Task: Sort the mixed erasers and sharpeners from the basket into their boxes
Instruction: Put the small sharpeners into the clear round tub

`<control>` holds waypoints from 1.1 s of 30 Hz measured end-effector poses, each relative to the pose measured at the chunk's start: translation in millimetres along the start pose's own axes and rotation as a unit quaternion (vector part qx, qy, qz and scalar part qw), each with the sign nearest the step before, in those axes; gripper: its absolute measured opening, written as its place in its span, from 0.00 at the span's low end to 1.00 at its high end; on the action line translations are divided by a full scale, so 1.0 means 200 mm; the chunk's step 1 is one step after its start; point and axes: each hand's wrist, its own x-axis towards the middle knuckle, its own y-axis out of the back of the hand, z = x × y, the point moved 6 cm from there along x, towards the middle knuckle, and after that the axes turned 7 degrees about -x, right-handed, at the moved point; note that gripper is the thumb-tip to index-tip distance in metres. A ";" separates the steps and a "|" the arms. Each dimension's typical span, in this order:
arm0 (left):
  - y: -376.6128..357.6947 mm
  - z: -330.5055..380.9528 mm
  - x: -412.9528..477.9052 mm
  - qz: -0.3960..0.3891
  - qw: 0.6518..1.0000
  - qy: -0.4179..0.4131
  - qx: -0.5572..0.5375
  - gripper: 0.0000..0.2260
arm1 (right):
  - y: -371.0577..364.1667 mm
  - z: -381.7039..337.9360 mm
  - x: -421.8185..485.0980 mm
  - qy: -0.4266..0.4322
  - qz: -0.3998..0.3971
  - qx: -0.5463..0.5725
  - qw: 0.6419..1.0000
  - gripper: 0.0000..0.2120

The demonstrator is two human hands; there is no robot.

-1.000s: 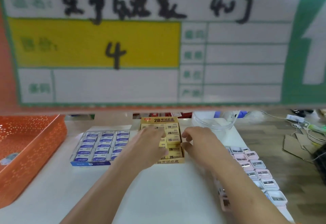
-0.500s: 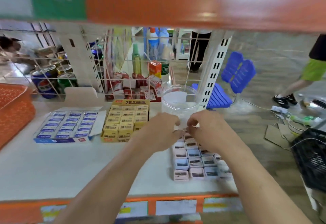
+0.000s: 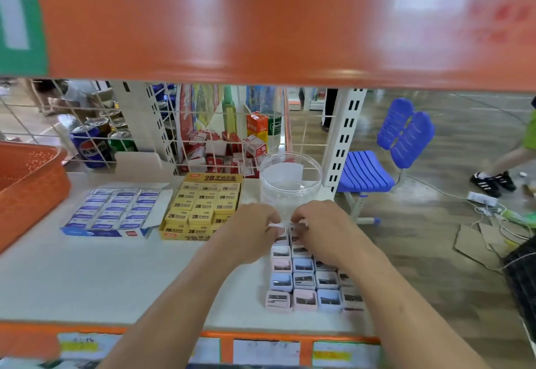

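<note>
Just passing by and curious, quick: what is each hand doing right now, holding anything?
Left hand: fingers curled, pinching a white piece.
Right hand: fingers curled over the sharpeners; whether it holds one cannot be told.

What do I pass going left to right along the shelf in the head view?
orange basket → blue eraser box → yellow 2B eraser box → block of sharpeners → blue chair, off the shelf on the floor. The clear tub and both hands are left out because they overlap the sharpeners.
</note>
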 end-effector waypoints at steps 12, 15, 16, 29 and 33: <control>0.02 -0.04 0.00 0.031 0.995 0.028 -0.086 0.12 | -0.04 0.00 0.07 0.020 -0.017 0.018 0.999 0.19; 0.03 -0.05 0.01 0.044 0.994 0.024 -0.101 0.10 | -0.02 0.00 0.07 0.033 0.003 0.047 0.998 0.15; 0.03 -0.05 0.01 0.051 0.993 0.021 -0.105 0.09 | -0.01 0.01 0.06 0.037 0.007 0.059 0.998 0.14; 0.32 0.02 0.05 0.172 0.961 -0.001 -0.219 0.04 | 0.22 0.08 0.15 -0.041 0.201 0.173 0.963 0.07; 0.32 0.06 0.13 0.180 0.965 -0.018 -0.191 0.06 | 0.17 0.10 0.19 -0.073 0.192 0.169 0.964 0.06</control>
